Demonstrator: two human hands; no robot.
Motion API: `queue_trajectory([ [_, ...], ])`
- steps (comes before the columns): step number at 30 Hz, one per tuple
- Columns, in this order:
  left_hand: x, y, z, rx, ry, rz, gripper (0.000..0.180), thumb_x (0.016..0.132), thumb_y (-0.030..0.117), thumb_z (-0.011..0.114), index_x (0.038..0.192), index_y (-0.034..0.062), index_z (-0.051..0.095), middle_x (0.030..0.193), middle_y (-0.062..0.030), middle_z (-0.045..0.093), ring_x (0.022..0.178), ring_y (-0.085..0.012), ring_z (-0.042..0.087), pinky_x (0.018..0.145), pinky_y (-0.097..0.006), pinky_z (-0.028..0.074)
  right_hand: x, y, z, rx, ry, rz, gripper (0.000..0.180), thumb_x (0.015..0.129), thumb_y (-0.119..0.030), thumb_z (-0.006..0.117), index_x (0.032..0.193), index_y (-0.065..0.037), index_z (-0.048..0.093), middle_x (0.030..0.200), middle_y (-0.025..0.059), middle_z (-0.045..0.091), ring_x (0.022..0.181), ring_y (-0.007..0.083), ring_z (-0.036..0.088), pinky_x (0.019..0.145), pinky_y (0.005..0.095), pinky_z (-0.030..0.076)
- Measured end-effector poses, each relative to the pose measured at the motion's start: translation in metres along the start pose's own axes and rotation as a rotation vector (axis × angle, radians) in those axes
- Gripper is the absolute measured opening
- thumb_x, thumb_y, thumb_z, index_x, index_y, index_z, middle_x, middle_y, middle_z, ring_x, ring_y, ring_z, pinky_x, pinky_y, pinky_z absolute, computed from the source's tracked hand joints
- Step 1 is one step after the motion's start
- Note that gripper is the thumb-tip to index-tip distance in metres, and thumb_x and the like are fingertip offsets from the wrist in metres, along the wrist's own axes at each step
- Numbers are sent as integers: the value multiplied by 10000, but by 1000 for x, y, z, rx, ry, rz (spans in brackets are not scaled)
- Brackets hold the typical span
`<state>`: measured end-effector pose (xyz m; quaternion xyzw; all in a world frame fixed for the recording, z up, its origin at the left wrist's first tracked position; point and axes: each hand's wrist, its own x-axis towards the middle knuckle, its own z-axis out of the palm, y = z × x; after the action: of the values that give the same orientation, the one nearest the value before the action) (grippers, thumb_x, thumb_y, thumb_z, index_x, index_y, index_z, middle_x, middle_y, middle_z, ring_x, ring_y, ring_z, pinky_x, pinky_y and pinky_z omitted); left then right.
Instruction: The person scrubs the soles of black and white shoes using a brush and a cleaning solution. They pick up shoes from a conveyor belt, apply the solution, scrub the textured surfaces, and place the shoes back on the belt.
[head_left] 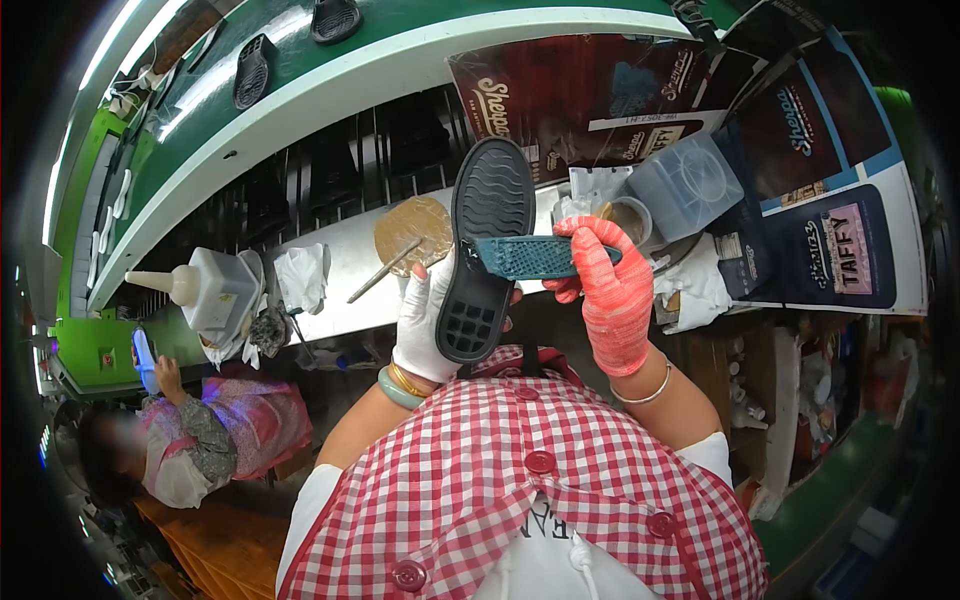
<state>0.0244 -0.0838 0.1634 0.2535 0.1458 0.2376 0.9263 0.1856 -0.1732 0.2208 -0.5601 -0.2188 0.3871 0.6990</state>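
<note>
My left hand (420, 330), in a white glove with bare fingertips, closes round the edges of a black shoe sole (492, 195). The sole stands tilted in front of my chest, with a wavy tread at its far end and square cells at its near end. In a red-pink glove, my right hand (612, 310) pinches the right end of a teal textured strap (535, 257). That strap lies across the middle of the sole, its left end touching or just over it. Whether the two are joined I cannot tell.
Behind the sole, a stick (385, 270) rests on a round tan lid (425, 228). A white squeeze bottle (215, 290) stands left, a clear plastic box (688, 185) right. Black soles (254, 72) lie on the green conveyor (290, 45). Another person (225, 425) works at left.
</note>
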Motion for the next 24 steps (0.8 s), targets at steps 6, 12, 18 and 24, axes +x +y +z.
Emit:
queue_trajectory([
  [6,-3,-2,-1,-64,51,36,673,920,599,234,1423,153,280,1308,-134,444,1111,-310,517,832,-427,507,-9,-1,1,-47,-67,2,224,940,-223,507,1007,-31,601,760,41,630,595,74,597,521,175,443],
  [12,5,-4,2,-366,67,70,627,943,552,233,1413,143,305,1376,-155,387,1215,-361,429,1022,-486,341,-25,5,4,-113,-128,-10,210,928,-189,525,1005,-11,606,867,47,641,630,84,608,525,187,461],
  [18,8,-6,1,-330,10,30,620,948,546,208,1402,139,323,1357,-174,406,1207,-345,447,1040,-482,323,-34,1,2,-215,-189,-40,212,927,-194,523,1006,-16,608,878,44,639,638,89,612,538,196,469],
  [24,9,-6,0,-432,-28,-33,672,937,574,191,1397,101,316,1350,-169,418,1207,-302,451,1044,-446,323,-33,-3,-5,-299,-272,-137,168,905,-108,540,974,20,623,755,57,628,597,70,575,533,221,480],
])
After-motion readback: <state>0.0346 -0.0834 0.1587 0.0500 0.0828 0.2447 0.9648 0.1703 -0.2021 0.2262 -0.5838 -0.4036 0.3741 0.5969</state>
